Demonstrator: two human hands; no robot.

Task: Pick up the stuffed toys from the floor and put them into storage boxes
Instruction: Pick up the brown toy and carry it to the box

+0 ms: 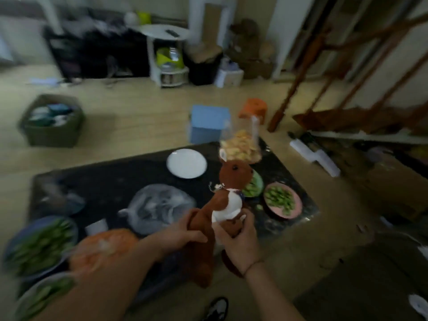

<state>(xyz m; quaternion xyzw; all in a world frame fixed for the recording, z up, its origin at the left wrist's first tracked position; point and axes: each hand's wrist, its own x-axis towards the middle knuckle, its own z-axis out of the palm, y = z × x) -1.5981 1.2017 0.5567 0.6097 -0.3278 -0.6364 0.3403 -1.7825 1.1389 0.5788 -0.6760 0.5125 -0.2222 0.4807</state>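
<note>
A brown and white stuffed toy (pixel 228 200) with a round brown head is held upright above a low black table (pixel 111 179). My left hand (pixel 185 235) grips the toy's brown tail or side. My right hand (pixel 240 242) is closed around its lower body. An olive storage box (pixel 52 135) with soft things inside stands on the floor at the far left. A blue box (pixel 209 125) sits on the floor beyond the table. The whole view is blurred.
The table carries a white plate (pixel 186 163), bowls of green vegetables (pixel 282 200), an orange bag (pixel 104 246), a clear bag (pixel 159 205) and a snack bag (pixel 240 147). An orange stool (pixel 252 107), wooden ladder (pixel 312 66) and white side table (pixel 165 33) stand behind. My shoe (pixel 216 308) shows below.
</note>
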